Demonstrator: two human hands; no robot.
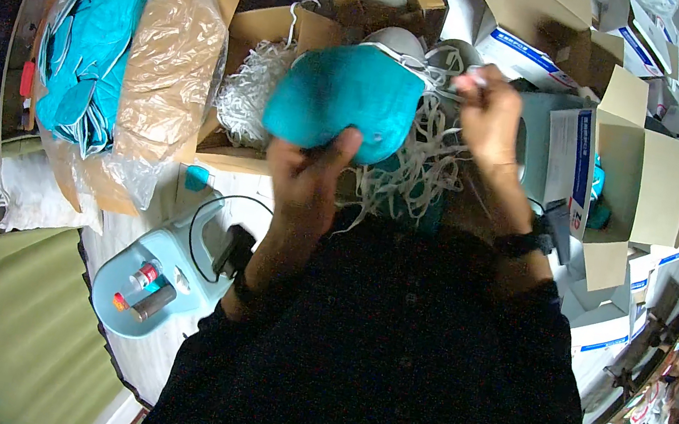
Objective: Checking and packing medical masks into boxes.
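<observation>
My left hand (pixel 310 175) grips a teal cup-shaped face mask (pixel 346 100) by its near edge, thumb on the outer face. White elastic straps (pixel 415 64) show at the mask's far right edge. To the right, my raised right hand (pixel 493 121) is closed in a pinch on a whitish strip, apparently one of these straps; blur hides the exact grip. Beneath and between both hands lies a tangled heap of white elastic straps (pixel 420 167). Behind the mask a grey rounded form (pixel 395 40) is partly covered.
On the left, a plastic-lined carton (pixel 170 64) holds stacked teal mask pieces (pixel 97 42). Another carton (pixel 230 161) contains white straps (pixel 252 92). An open white-and-blue box (pixel 567 157) stands right. A light-blue stool (pixel 114 281) carries a bottle (pixel 147 273). People sit far right.
</observation>
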